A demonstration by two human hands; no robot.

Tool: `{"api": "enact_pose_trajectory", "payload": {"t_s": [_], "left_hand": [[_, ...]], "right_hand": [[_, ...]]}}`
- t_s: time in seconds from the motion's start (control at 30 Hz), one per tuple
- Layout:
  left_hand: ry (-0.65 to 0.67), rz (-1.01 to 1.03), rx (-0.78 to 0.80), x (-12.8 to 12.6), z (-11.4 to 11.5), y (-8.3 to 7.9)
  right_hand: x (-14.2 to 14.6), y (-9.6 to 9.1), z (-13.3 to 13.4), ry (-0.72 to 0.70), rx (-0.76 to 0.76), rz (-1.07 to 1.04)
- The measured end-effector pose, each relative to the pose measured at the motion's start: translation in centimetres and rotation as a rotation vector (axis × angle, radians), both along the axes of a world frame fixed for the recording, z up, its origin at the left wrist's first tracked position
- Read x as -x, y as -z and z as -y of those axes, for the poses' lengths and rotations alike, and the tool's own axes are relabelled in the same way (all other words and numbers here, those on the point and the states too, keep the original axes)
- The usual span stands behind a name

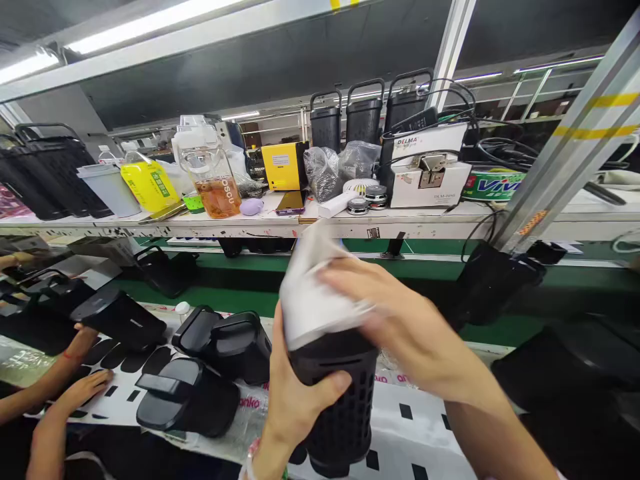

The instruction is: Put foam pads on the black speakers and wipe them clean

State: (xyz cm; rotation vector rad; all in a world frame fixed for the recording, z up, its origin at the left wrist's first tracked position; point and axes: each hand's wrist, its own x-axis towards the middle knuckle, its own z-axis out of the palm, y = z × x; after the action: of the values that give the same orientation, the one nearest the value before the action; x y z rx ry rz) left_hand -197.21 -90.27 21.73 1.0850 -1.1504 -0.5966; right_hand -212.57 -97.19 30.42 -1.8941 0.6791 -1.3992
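Head view: the left hand point(295, 400) grips a black perforated canister point(345, 413) above the tabletop point(420, 427) near its front edge; the blurred right hand point(405, 327) lies on a white sheet point(313, 287) topping it, grip unclear.

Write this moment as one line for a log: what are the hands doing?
Left hand: grips black perforated cylinder | Right hand: on white sheet over its top | Nearby: co-worker's hands

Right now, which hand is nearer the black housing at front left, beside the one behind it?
Left. Your left hand grips the mesh cylinder, just right of the housing. Your right hand is farther right, on the white cloth atop the cylinder.
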Motion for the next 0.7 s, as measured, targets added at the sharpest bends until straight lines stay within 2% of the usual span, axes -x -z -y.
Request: {"api": "enact_pose_trajectory", "payload": {"t_s": [0.07, 0.1, 0.17, 0.2, 0.27, 0.3, 0.37, 0.43, 0.47, 0.53, 0.57, 0.6, 0.63, 0.7], "left_hand": [[-0.008, 0.062, -0.05, 0.5, 0.0, 0.6], [-0.031, 0.107, -0.074, 0.8, 0.0, 0.8], [-0.13, 0.234, -0.101, 1.4, 0.1, 1.1], [-0.198, 0.315, -0.1, 1.6, 0.1, 1.1], [-0.297, 0.488, -0.109, 1.4, 0.0, 0.5], [-0.294, 0.566, -0.125, 0.9, 0.0, 0.0], [-0.2, 0.652, -0.173, -0.8, 0.0, -1.0], [-0.009, 0.633, -0.199, -2.8, 0.2, -1.6], [0.127, 0.578, -0.2, -3.5, 0.5, -1.7], [0.401, 0.402, -0.185, -4.1, 0.8, -1.4], [0.486, 0.315, -0.175, -3.9, 0.9, -1.1], [0.509, 0.26, -0.174, -3.4, 0.9, -0.8], [0.462, 0.255, -0.183, -2.6, 0.7, -0.5], [0.251, 0.396, -0.177, -1.0, 0.1, 0.0]], "right_hand": [[-1.7, -1.8, 0.0, -0.031, 0.243, -0.309], [-2.4, -2.4, 0.3, -0.009, 0.305, -0.442], [-3.4, -2.6, 1.5, 0.026, 0.293, -0.619], [-3.6, -2.4, 2.1, 0.022, 0.203, -0.61], [-3.4, -1.6, 3.2, -0.024, 0.001, -0.451], [-3.2, -1.2, 3.5, -0.053, -0.07, -0.329], [-2.7, -0.7, 3.8, -0.122, -0.107, -0.083], [-2.6, -0.5, 3.6, -0.207, -0.047, 0.111], [-2.6, -0.5, 3.5, -0.239, -0.011, 0.181], [-2.8, -0.5, 3.3, -0.264, 0.018, 0.266], [-2.8, -0.4, 3.4, -0.255, 0.011, 0.293], [-2.6, -0.4, 3.7, -0.228, -0.002, 0.32], [-2.2, -0.3, 4.1, -0.17, -0.016, 0.336], [-0.8, -0.2, 5.5, 0.005, -0.027, 0.315]]}}
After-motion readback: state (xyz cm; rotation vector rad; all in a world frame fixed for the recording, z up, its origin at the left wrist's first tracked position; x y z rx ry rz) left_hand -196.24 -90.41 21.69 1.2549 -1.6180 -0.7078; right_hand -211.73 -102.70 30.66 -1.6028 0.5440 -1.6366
